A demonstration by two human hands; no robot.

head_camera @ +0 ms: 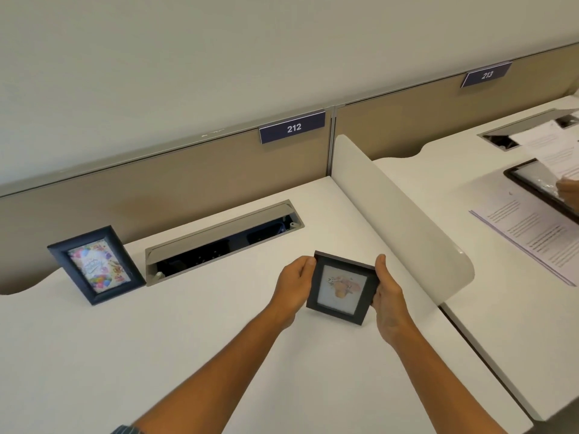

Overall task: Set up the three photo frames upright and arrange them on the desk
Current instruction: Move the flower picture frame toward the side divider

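A small black square photo frame [342, 289] with a pale orange picture is held over the white desk [194, 333], tilted back. My left hand [293, 285] grips its left edge and my right hand [388, 296] grips its right edge. A dark blue photo frame [95, 265] with a colourful picture stands upright at the desk's back left, leaning back on its stand. A third frame is not visible on this desk.
An open grey cable tray [224, 238] is set into the desk behind the frames. A white divider panel [398, 211] bounds the desk on the right. The neighbouring desk holds printed papers [529, 233], a dark tablet-like object [539, 186] and another person's hand [568, 187].
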